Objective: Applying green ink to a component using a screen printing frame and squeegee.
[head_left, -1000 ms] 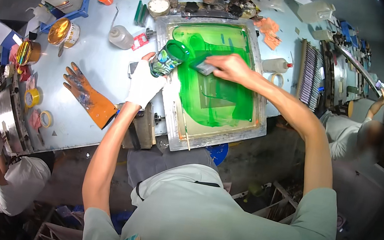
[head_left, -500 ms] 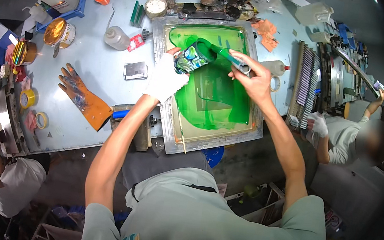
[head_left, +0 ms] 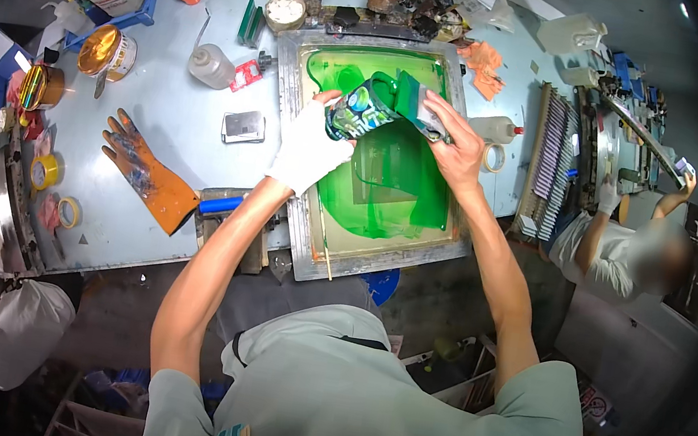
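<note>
In a white glove, my left hand is wrapped round a can with a printed side, smeared green and tilted over the screen. My bare right hand grips a squeegee with a grey holder and a green, ink-coated blade. The blade's end is against or very near the can's mouth; which of the two I cannot tell. Below both hands lies a screen-printing frame with a metal border. Bright green ink covers much of its mesh, and a thin stick rests along its left side.
An orange rubber glove, a small metal tin and a squeeze bottle lie left of the frame. Right of it stand another bottle and a tape roll. Co-workers are at both sides.
My right hand has turned the squeegee so its broad side shows, closer to the can. The can has shifted slightly right with my left hand. The right co-worker's gloved hand has moved.
</note>
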Tool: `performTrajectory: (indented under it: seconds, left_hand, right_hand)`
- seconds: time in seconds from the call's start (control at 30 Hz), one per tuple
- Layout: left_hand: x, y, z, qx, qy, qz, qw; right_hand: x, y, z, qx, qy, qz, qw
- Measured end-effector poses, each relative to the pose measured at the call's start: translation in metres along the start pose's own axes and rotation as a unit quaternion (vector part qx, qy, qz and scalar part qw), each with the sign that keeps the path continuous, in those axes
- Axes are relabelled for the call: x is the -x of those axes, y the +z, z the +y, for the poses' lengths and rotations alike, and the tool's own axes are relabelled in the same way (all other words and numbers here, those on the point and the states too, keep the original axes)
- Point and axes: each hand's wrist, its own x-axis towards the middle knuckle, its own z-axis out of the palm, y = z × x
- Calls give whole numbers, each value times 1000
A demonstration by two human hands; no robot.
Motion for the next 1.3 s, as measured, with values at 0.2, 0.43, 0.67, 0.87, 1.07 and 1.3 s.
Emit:
performTrajectory:
  seconds: [0.2, 0.43, 0.67, 0.87, 1.07, 1.3]
  left_hand:
    - [7, 4, -27, -5, 0, 2, 1000]
    - [18, -12, -65, 46, -5, 48, 998]
    - [32, -11, -84, 140, -11, 43, 989]
    - [43, -20, -77, 69, -2, 64, 996]
    - [51, -10, -88, 138, 0, 57, 989]
    - [64, -9, -97, 168, -24, 58, 984]
  right_hand:
    - [-13, -1, 54, 49, 0, -86, 995]
    - [-12, 35, 37, 190, -131, -323, 918]
    - [-87, 98, 80, 288, -166, -250, 909]
    - [-74, 51, 68, 300, -134, -332, 884]
    - [-114, 59, 97, 368, -25, -249, 895]
    - [-137, 151, 42, 260, -118, -236, 929]
